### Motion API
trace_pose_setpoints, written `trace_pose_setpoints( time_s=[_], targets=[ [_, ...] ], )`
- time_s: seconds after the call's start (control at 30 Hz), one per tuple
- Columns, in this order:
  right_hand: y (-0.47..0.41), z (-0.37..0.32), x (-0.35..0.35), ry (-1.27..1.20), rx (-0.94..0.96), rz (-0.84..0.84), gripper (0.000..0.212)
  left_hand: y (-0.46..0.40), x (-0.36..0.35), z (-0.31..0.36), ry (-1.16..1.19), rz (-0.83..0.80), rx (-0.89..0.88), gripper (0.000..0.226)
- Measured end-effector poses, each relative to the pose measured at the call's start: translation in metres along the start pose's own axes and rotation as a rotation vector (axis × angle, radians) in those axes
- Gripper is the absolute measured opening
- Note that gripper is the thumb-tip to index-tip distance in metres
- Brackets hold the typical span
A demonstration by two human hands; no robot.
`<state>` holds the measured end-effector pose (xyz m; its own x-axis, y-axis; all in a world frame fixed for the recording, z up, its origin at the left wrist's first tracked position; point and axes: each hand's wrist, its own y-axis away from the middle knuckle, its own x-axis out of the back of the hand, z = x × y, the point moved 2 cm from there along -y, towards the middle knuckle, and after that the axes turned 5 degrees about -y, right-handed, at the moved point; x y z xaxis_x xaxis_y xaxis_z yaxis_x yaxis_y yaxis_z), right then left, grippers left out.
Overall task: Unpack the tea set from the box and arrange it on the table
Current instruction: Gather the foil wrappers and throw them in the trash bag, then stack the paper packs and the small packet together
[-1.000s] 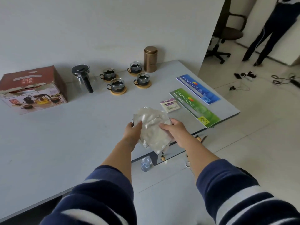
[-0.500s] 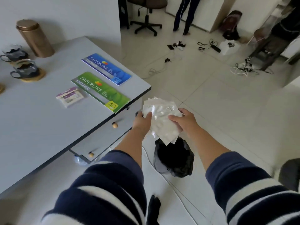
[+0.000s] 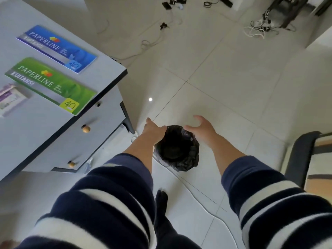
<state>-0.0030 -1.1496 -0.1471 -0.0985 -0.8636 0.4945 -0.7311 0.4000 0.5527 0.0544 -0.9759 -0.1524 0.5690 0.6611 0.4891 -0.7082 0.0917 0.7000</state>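
I look down at the floor beside the table. A bin lined with a black bag [image 3: 177, 150] stands on the tiles. My left hand [image 3: 153, 129] hovers over the bin's left rim, fingers relaxed, holding nothing. My right hand [image 3: 201, 127] is spread open above its right rim, also holding nothing. The clear plastic wrapping is not visible; the bin's inside is dark. The tea set and its box are out of view.
The grey table's corner [image 3: 115, 72] is at the left, with a blue booklet [image 3: 59, 47], a green booklet [image 3: 52, 85] and a small packet [image 3: 9, 96]. Drawers with wooden knobs [image 3: 85, 128] sit below. Cables [image 3: 256, 29] lie on the floor; a chair [image 3: 301, 159] stands right.
My view swung from the table down to the bin. Both hands carried the plastic wrapping off the table over the bin and have let it go; both hands now hold nothing.
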Motion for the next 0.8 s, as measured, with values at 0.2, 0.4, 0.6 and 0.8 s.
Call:
trace_pose_setpoints(
  time_s=[0.2,0.4,0.6,0.8],
  targets=[
    [-0.002,-0.040,-0.012,0.061,0.069,-0.067,0.066,0.004,0.024,0.009,-0.079,0.065,-0.068,0.069],
    [0.002,-0.115,-0.039,0.199,0.213,-0.150,0.060,0.010,0.099,0.008,-0.017,0.201,-0.134,0.065],
    [0.011,-0.216,-0.096,0.312,0.400,-0.228,0.058,0.014,0.211,-0.018,0.096,0.491,-0.137,0.056],
    [0.007,-0.295,-0.177,0.361,0.513,-0.314,0.052,-0.001,0.309,-0.075,0.146,0.664,-0.014,0.052]
  ],
)
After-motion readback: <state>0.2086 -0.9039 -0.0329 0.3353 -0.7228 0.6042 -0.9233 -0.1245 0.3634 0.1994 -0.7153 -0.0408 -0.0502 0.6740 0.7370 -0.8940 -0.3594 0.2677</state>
